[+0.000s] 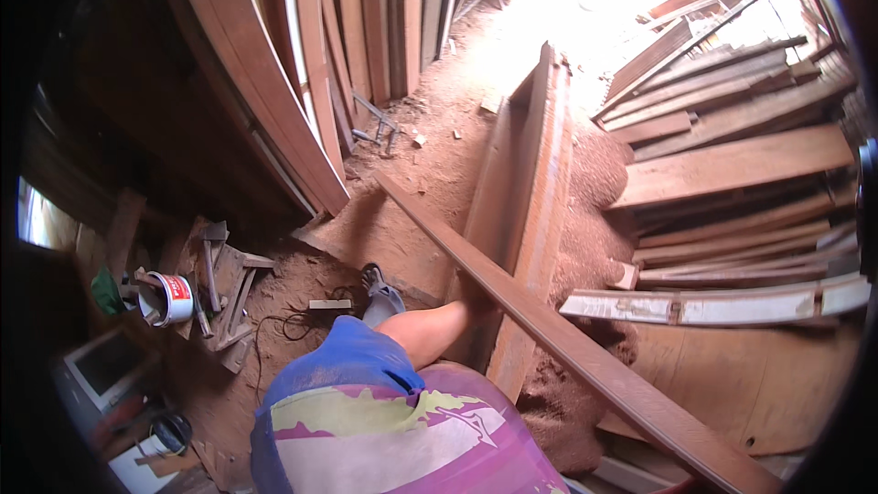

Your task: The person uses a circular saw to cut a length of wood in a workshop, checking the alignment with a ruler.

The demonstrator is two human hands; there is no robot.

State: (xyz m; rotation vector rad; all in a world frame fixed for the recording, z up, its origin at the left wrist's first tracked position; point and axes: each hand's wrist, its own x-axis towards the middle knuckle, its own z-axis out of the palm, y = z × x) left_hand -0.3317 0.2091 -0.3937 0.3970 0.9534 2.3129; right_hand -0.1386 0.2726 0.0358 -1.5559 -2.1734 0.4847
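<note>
A long, narrow brown wooden plank slants from the middle of the view down to the lower right edge. It crosses over a long wooden beam standing on the floor, its far end reaching past the beam to the left. Whether it rests on the beam or hangs just above it, I cannot tell. A small reddish patch under the plank's near end, at the lower edge, may be part of my right hand; no fingers can be made out. My left hand is out of sight. My bare leg is beside the beam.
Boards lean upright at the left. Stacked planks lie at the right beside heaped sawdust. A white bucket stands by a small wooden stool. A dark cable and a metal frame lie on the floor.
</note>
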